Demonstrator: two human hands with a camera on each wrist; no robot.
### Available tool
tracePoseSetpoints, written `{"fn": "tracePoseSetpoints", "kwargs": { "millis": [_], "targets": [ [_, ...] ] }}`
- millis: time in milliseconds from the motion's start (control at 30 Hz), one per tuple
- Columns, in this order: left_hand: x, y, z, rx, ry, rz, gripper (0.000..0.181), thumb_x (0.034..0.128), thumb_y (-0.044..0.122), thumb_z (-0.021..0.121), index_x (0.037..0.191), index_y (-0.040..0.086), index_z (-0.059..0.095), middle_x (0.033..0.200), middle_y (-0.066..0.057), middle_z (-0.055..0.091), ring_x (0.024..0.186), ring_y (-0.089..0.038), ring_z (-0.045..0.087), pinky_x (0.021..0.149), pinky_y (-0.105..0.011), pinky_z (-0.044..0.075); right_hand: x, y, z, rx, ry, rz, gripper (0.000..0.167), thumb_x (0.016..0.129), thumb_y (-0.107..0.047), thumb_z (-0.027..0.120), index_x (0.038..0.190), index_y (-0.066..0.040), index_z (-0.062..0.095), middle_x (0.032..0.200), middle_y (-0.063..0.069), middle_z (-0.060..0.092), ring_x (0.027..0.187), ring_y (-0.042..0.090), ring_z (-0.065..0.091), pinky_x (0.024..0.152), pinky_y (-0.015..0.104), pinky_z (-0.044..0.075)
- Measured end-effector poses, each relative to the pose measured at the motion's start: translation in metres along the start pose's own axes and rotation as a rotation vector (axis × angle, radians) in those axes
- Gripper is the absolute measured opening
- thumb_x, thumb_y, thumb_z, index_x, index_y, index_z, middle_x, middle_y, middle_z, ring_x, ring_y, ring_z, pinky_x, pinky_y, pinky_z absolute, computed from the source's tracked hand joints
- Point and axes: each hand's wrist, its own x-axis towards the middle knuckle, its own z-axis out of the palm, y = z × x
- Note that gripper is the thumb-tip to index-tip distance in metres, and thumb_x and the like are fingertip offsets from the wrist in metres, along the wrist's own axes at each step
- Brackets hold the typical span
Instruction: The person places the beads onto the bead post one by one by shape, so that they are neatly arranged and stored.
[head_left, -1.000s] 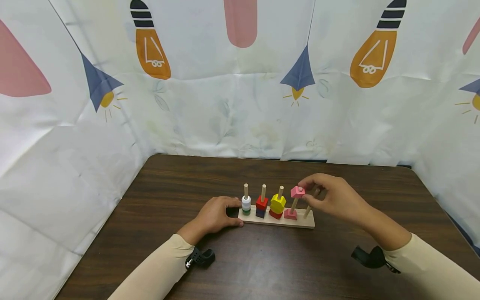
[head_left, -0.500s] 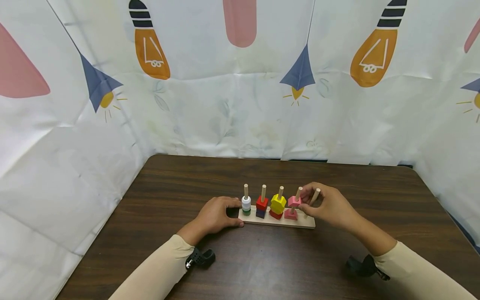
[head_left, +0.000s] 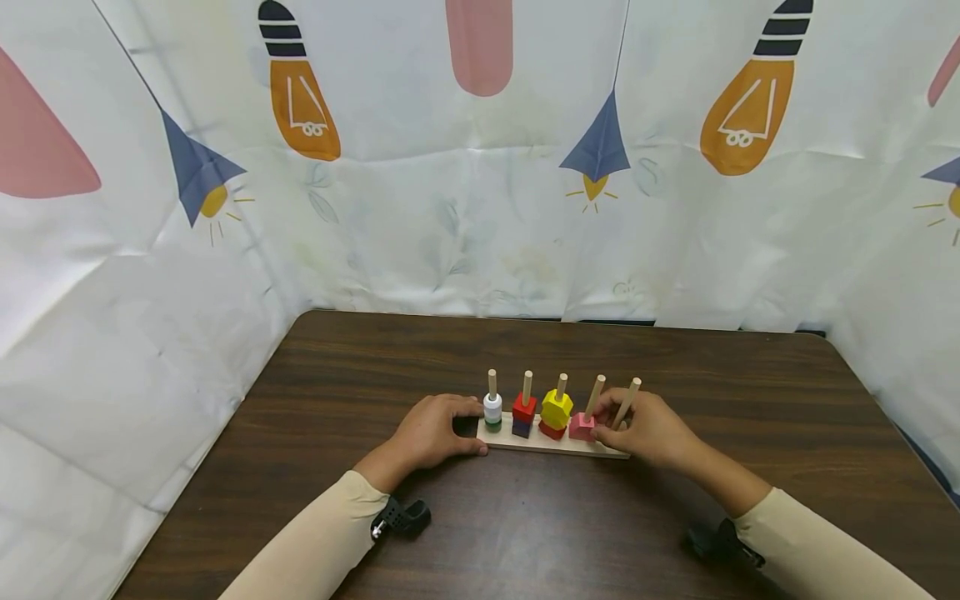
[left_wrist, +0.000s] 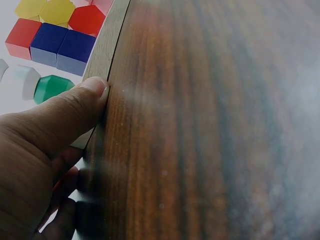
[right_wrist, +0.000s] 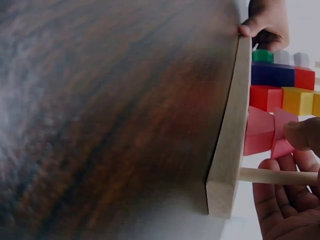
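A wooden peg board [head_left: 547, 444] with upright pegs lies on the table in the head view. My left hand [head_left: 431, 429] grips its left end, thumb [left_wrist: 87, 97] on the front edge. My right hand [head_left: 656, 429] pinches a pink block [right_wrist: 283, 122] on the fourth peg, resting against a lower pink block [right_wrist: 258, 132]. The fifth peg [right_wrist: 275, 176] is bare and stands between the thumb and fingers of that hand. White and green pieces [head_left: 492, 408], red and dark blue cubes [head_left: 523, 408], and yellow and red pieces [head_left: 557, 408] fill the other pegs.
The dark brown wood-grain table [head_left: 480, 525] extends around the board. Behind it hangs a white cloth [head_left: 420, 225] printed with bulbs and lamps. Both wrists wear black cameras, the left wrist camera [head_left: 405, 517] showing most plainly.
My right hand has lowered the pink block from the top of the fourth peg down onto the lower pink block. My left hand stays on the board's left end.
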Motion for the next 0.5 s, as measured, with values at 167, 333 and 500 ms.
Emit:
{"fn": "tracePoseSetpoints", "kwargs": {
  "millis": [167, 333, 500],
  "targets": [
    [0.0010, 0.0004, -0.0003, -0.001, -0.006, 0.007, 0.050, 0.0778, 0.038, 0.091, 0.122, 0.019, 0.077, 0.127, 0.000, 0.071, 0.126, -0.025, 0.061, 0.104, -0.047, 0.049, -0.0008, 0.0012, 0.0014, 0.000, 0.002, 0.003, 0.018, 0.087, -0.011, 0.082, 0.097, -0.017, 0.069, 0.085, -0.012, 0.065, 0.074, 0.008, 0.062, 0.075, 0.036, 0.056],
    [0.0015, -0.0005, -0.0011, 0.012, -0.015, 0.014, 0.051, 0.0786, 0.039, 0.090, 0.123, 0.019, 0.076, 0.128, 0.000, 0.070, 0.125, -0.025, 0.061, 0.104, -0.048, 0.049, -0.0026, 0.0011, -0.0001, -0.020, -0.002, -0.004, 0.022, 0.086, -0.015, 0.084, 0.102, -0.018, 0.069, 0.093, -0.008, 0.067, 0.079, 0.009, 0.063, 0.084, 0.047, 0.057],
    [0.0013, -0.0009, -0.0025, 0.034, -0.024, 0.029, 0.052, 0.0792, 0.040, 0.090, 0.125, 0.018, 0.075, 0.129, -0.002, 0.070, 0.126, -0.025, 0.061, 0.105, -0.050, 0.048, -0.0086, 0.0022, -0.0081, -0.054, 0.007, -0.010, 0.041, 0.084, -0.024, 0.087, 0.118, -0.013, 0.067, 0.108, -0.001, 0.069, 0.095, 0.019, 0.069, 0.084, 0.049, 0.058]
  ]
}}
